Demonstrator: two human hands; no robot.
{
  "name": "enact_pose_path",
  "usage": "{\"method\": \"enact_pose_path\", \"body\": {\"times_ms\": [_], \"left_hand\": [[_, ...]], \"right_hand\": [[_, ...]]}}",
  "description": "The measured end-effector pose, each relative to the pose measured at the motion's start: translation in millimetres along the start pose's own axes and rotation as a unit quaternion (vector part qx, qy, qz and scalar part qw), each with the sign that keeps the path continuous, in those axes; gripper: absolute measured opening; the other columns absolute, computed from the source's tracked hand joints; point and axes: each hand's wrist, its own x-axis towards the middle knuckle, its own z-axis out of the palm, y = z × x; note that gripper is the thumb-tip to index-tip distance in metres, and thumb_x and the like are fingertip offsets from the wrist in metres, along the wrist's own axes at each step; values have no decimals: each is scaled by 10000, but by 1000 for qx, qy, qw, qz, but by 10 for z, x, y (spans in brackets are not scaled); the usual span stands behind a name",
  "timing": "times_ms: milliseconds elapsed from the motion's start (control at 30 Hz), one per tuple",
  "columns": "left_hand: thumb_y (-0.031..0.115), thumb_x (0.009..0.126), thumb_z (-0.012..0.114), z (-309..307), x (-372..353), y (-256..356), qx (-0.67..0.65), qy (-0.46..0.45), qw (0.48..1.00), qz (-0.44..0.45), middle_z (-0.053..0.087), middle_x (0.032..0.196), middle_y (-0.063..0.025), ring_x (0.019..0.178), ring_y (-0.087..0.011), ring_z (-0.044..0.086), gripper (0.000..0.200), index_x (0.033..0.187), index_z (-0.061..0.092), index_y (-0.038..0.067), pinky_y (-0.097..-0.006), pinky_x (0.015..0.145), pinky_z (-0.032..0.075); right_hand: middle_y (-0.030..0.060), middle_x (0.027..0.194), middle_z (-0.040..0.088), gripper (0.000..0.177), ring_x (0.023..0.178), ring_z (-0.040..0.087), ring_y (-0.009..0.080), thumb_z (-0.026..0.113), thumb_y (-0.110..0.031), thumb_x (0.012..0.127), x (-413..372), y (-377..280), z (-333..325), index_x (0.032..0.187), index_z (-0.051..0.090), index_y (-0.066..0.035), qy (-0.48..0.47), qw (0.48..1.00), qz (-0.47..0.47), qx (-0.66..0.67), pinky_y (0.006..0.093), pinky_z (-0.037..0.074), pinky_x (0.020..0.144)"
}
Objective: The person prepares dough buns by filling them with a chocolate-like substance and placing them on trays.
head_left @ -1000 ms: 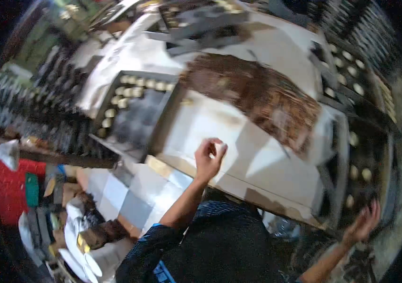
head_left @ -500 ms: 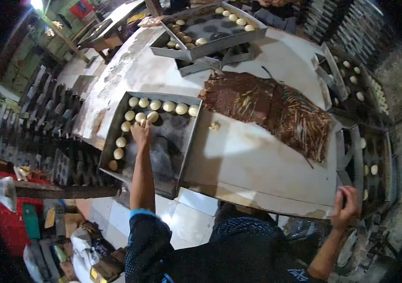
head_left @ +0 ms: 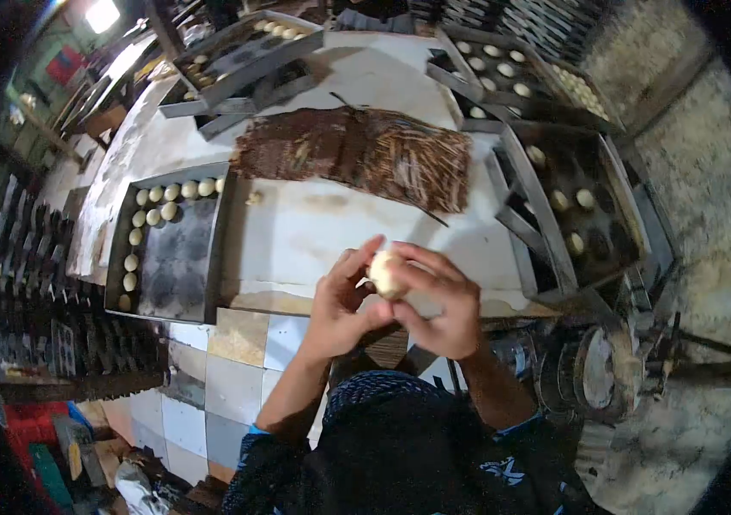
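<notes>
In front of my chest, over the table's near edge, a pale dough ball [head_left: 385,273] is held between both hands. My right hand [head_left: 438,300] has its fingers curled over the ball's top and right side. My left hand [head_left: 348,300] touches the ball from the left, thumb beneath it and fingers bent. To the left lies a metal tray [head_left: 221,249] with several dough balls along its back and left sides. A brown, worn mat [head_left: 331,146] lies on the white table [head_left: 297,227], with a small dough scrap [head_left: 254,197] near it.
At right, a metal tray [head_left: 546,240] with several dough balls rests on other trays. More trays stand at the back left [head_left: 254,73] and back right [head_left: 468,81]. A round machine part [head_left: 597,369] is below the right edge. Stacked dark racks [head_left: 22,257] stand at left.
My left hand has left the left tray and come to the middle. My right hand has moved in from the right edge, and both now meet at a dough ball. The view has turned right.
</notes>
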Motion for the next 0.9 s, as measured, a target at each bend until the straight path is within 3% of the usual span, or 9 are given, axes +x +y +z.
{"method": "enact_pose_path", "body": {"times_ms": [67,133,267,333,433,533,600,800,900], "left_hand": [[136,818,740,435,-37,19,133,84,987,-10,558,1018,-89,943,-164,544,498,1251,571,-41,-272,807,460],[108,826,710,844,-89,-77,212,90,972,49,569,982,-95,911,-173,546,433,1211,594,-53,-275,783,458],[140,828,663,1530,-238,-376,315,53,917,238,585,984,-160,919,-238,543,411,1164,604,-90,-328,792,463],[197,862,621,1877,-141,-404,113,104,976,156,589,1050,-204,1039,-269,542,427,1167,587,-100,-341,850,463],[278,944,533,1740,-93,-550,251,-38,967,-22,623,1073,-217,997,-251,608,442,1195,547,-85,-332,854,476],[261,983,521,1644,-23,-528,223,18,968,-117,662,932,-111,853,-164,623,352,1104,603,-59,-279,767,490],[231,953,586,1254,9,-637,17,127,942,-310,648,1022,-86,936,-153,614,318,1122,598,-38,-278,803,492],[212,948,583,482,153,-777,-157,137,937,-282,638,1104,-132,942,-191,624,295,1110,590,-34,-332,808,518],[212,963,542,-116,288,-722,-169,213,919,-285,571,1253,-166,1100,-236,582,360,1177,542,-78,-372,925,488]], "right_hand": [[205,1261,572,439,1120,600,288,687,-132,843,-244,-93,-230,1232,572,36,-2,1000,-7,-3,365,468,951],[213,1261,571,368,1127,596,268,641,-103,869,-500,-93,-402,1205,584,36,156,981,43,112,356,445,980],[149,952,673,260,796,653,212,579,-80,905,-863,-167,-754,1129,612,46,260,960,76,73,297,511,732],[111,767,642,192,600,583,193,554,-106,923,-969,-64,-753,1039,639,22,323,940,89,66,285,478,585],[130,662,559,195,545,557,241,513,-178,964,-1097,422,-625,860,603,-40,308,943,125,29,305,455,530],[130,768,583,243,708,587,254,462,-208,982,-970,717,-577,916,622,-37,235,956,175,-12,345,473,714],[136,827,577,247,773,581,260,446,-190,981,-852,797,-498,922,624,-29,242,953,180,-16,351,462,762],[160,963,568,235,885,578,265,469,-168,949,-405,1332,198,969,599,27,122,968,184,122,361,462,821],[195,996,600,199,876,600,330,491,-104,892,-278,2178,504,985,606,30,108,933,339,56,402,481,762]]}}
